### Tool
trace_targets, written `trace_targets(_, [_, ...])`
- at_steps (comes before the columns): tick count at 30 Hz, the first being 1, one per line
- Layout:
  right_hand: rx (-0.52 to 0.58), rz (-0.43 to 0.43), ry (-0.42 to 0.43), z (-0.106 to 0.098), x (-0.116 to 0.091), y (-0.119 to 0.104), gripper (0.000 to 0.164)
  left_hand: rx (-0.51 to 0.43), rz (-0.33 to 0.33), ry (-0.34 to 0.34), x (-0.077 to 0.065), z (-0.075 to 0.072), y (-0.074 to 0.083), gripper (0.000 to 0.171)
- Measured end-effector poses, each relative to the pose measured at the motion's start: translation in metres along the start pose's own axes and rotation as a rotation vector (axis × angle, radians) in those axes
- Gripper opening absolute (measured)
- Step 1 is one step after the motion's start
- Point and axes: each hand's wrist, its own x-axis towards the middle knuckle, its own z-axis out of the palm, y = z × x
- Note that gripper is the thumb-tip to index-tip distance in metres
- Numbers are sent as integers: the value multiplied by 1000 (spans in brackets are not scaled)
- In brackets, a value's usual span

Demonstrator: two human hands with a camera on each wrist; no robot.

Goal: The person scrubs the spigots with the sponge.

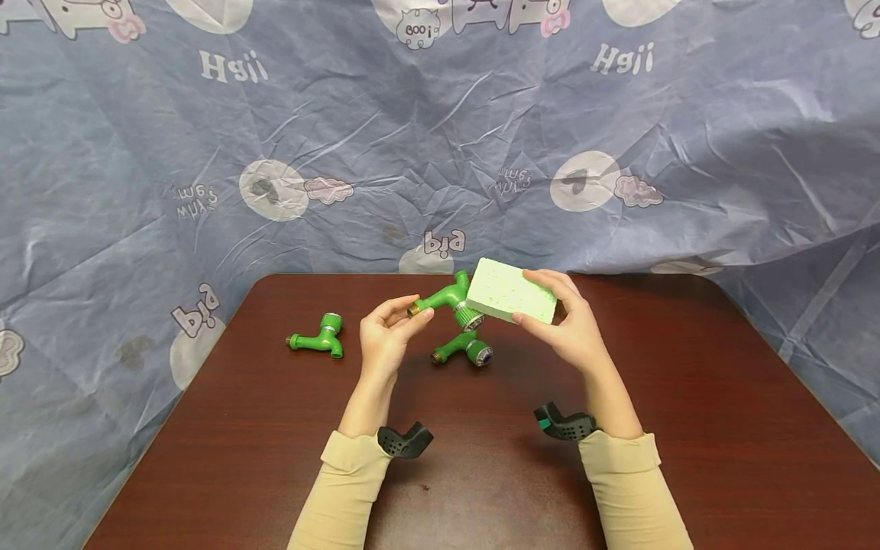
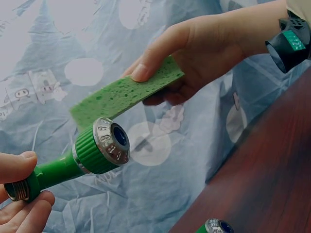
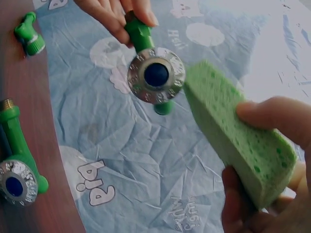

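My left hand [image 1: 386, 336] pinches a green faucet [image 1: 448, 295] by its brass-threaded inlet end, holding it up over the table. The faucet's ribbed knob [image 2: 99, 148] has a silver cap with a dark blue centre and points toward the right. In my right hand [image 1: 567, 321] is a light green sponge [image 1: 510, 292], gripped between thumb and fingers at its right end. The sponge's free end is right at the faucet's knob, overlapping it in the head view. In the right wrist view the sponge [image 3: 238, 136] shows its porous face, its corner close beside the silver cap.
Below the raised faucet, a second green faucet [image 1: 462, 350] lies on the dark brown table [image 1: 481, 458]. A third green faucet [image 1: 318, 337] lies farther left. Behind the table's back edge hangs a wrinkled blue printed cloth [image 1: 440, 153].
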Motion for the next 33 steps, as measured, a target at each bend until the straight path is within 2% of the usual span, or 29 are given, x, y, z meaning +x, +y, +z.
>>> trace_targets(2, [-34,5,50,-3,0,0,54,-5,-8,6,1,0,0,31])
trace_targets(6, [23,3,85,-8,0,0,55,-5,-16,20,2,-1,-1,30])
trace_targets(9, [82,-15,54,-10,0,0,55,-3,-14,26,2,-2,-1,28])
trace_targets(16, [39,-74,-25,-13,-2,-3,55,7,10,22,2,-2,-1,25])
trace_targets(22, [85,-130,-88,-9,-2,-3,59,42,-2,24,2,-2,-1,27])
trace_targets(28, [123,-111,-76,0,-1,-3,61,52,-11,-8,1,-2,-1,25])
trace_targets(31, [126,-95,-65,2,0,-3,61,53,-11,-4,2,-2,-1,24])
trace_targets(33, [130,-86,-53,1,0,5,62,60,-11,2,2,-2,-1,25])
